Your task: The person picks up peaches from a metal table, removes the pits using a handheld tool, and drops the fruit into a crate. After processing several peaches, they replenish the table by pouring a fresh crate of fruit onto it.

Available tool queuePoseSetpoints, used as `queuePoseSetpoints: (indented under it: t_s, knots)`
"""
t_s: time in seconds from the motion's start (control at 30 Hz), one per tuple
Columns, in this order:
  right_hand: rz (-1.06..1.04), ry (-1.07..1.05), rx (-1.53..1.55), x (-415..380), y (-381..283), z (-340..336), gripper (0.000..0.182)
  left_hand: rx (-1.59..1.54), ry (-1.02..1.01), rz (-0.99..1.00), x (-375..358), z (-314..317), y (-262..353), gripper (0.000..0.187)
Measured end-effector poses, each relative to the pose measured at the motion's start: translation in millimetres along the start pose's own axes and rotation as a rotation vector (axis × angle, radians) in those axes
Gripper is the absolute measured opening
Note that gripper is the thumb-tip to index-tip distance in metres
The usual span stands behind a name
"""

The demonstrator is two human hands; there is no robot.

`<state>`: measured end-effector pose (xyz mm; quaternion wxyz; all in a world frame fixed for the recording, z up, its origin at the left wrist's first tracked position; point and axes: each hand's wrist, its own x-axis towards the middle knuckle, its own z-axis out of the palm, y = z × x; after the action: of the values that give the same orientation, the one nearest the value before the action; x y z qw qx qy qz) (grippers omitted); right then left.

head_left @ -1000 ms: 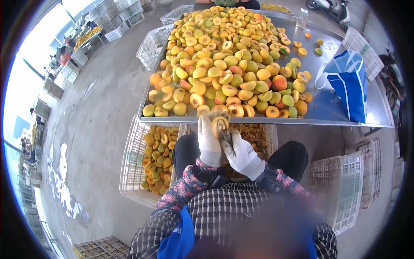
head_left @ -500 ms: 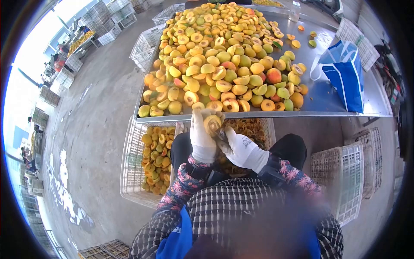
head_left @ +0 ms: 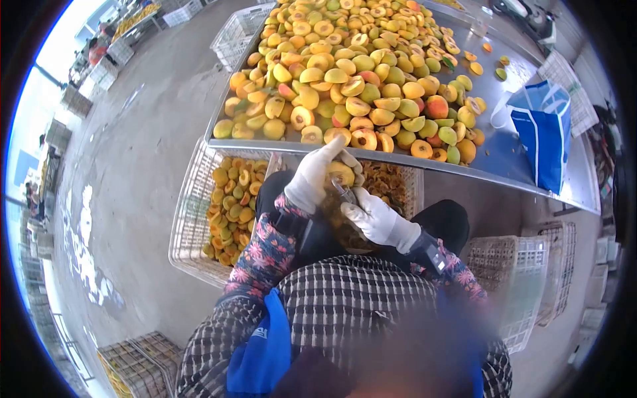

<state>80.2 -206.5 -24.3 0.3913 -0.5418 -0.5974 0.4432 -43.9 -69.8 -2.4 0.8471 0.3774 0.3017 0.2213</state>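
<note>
My left hand (head_left: 318,178), in a white glove, is closed around a yellow peach half (head_left: 342,174) just below the table's front edge. In my gloved right hand (head_left: 377,219) is a small metal pitting tool (head_left: 344,192), whose shiny end is at the lower side of that peach half. The exact shape of the tool's tip is too small to make out. Beyond my hands, a large heap of halved peaches (head_left: 358,106) covers much of the metal table (head_left: 494,156). Some halves lie cut side up, their centres brownish or reddish.
A white crate (head_left: 188,229) with peach halves (head_left: 232,205) stands left of my knees. Between my legs, another crate (head_left: 416,189) holds brownish scraps (head_left: 385,186). A blue bag (head_left: 541,136) sits on the table's right. Stacked crates (head_left: 507,272) stand at right, with another crate (head_left: 136,365) lower left.
The view has shifted and tilted, so the table edge now slopes down to the right. My right hand has moved slightly away from my left, and the metal tool shows more plainly against the peach half.
</note>
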Motion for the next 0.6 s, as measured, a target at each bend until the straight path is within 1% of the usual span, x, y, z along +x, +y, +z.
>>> queuePoseSetpoints:
  t_s: [0.07,0.1,0.13,0.2,0.23,0.33,0.37,0.47,0.57,0.6]
  knots:
    - [-0.077,0.058,-0.034,0.0,18.3,9.1,0.042,0.171,-0.171,0.044,2.4,-6.6,-0.9,0.059]
    - [-0.119,0.09,-0.049,0.0,22.9,11.9,0.04,0.166,-0.131,0.009,-1.1,-1.6,1.0,0.06]
    - [0.072,0.032,0.221,-3.6,25.0,12.3,0.038,0.161,-0.133,0.003,-1.2,-1.4,0.4,0.059]
    - [0.464,-0.085,0.758,-8.4,-3.5,10.6,0.034,0.154,-0.135,-0.012,-1.2,-2.9,-0.4,0.057]
    - [0.458,-0.082,0.843,-9.5,-10.4,10.0,0.03,-0.036,-0.164,-0.004,1.3,-3.6,-6.7,0.045]
    - [0.38,-0.164,1.134,-13.1,-5.2,9.2,0.03,-0.122,-0.146,0.021,3.7,1.5,-12.2,0.046]
    - [0.376,-0.145,1.167,-13.5,-5.8,11.0,0.032,-0.147,-0.142,0.039,4.9,2.1,-13.5,0.043]
    - [0.418,-0.202,1.387,-15.1,-4.5,9.8,0.035,-0.233,-0.153,0.038,9.3,1.6,-19.0,0.043]
    - [0.407,-0.254,1.504,-16.3,-1.1,9.2,0.037,-0.346,-0.17,0.02,10.3,3.3,-23.5,0.039]
    - [0.397,-0.251,1.495,-16.6,-0.5,9.1,0.037,-0.407,-0.19,-0.002,12.1,3.1,-25.4,0.039]
